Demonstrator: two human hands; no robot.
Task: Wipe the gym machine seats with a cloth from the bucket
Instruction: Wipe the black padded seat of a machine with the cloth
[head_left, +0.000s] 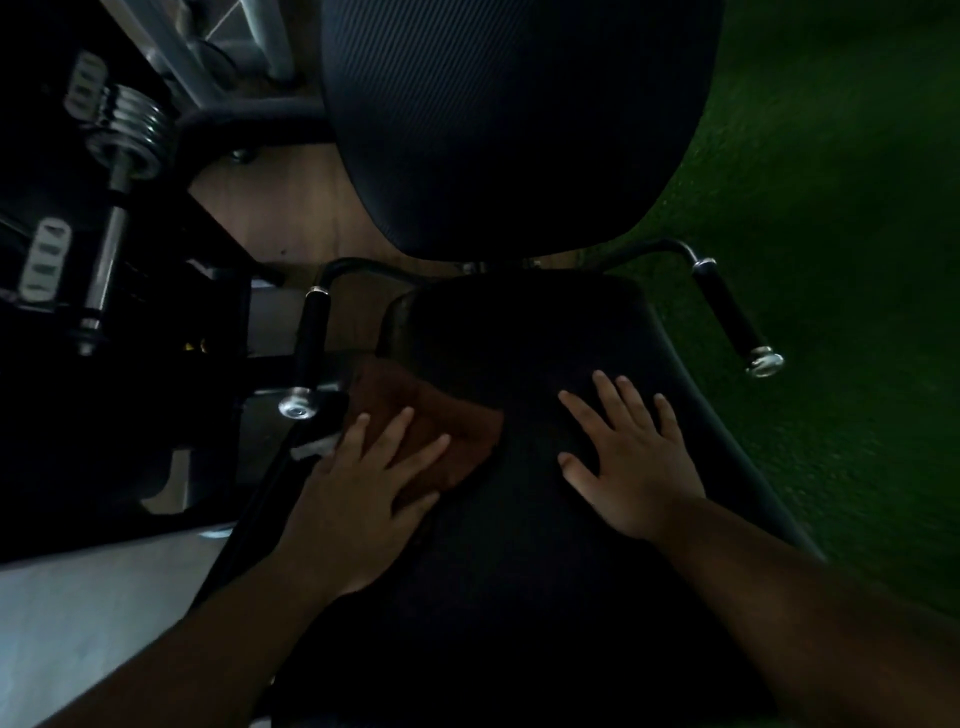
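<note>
Seat pad of the gym machine (545, 519), black, padded and finely textured, fills the lower centre of the head view, running from near the camera up to a rounded black ribbed backrest pad (509, 119) at the top. Lighting is dim; detail in the dark vinyl is poor. Brown-orange cloth (441, 431), folded flat, lies on the left portion of the seat near its left edge. Left hand (363, 493) rests palm-down on the near half of the cloth, fingers straight and spread, pressing it against the seat, nothing curled round it. Right hand (634, 457) lies flat on the bare seat surface to the right of the cloth, fingers extended and splayed, thumb out to the left; it holds nothing and is apart from the cloth. Both forearms enter from the bottom of the frame. Two black side handles with chrome end caps flank the seat: left handle (310, 353) just beside the cloth's far-left corner, right handle (735, 317) well apart from the right hand. Chrome weight plates on a bar (130, 130) sit at upper left beside black frame parts. Green turf flooring (831, 260) covers the right side; brown wood-look floor (291, 208) shows between the frame and the backrest. Bucket not seen in this view.
</note>
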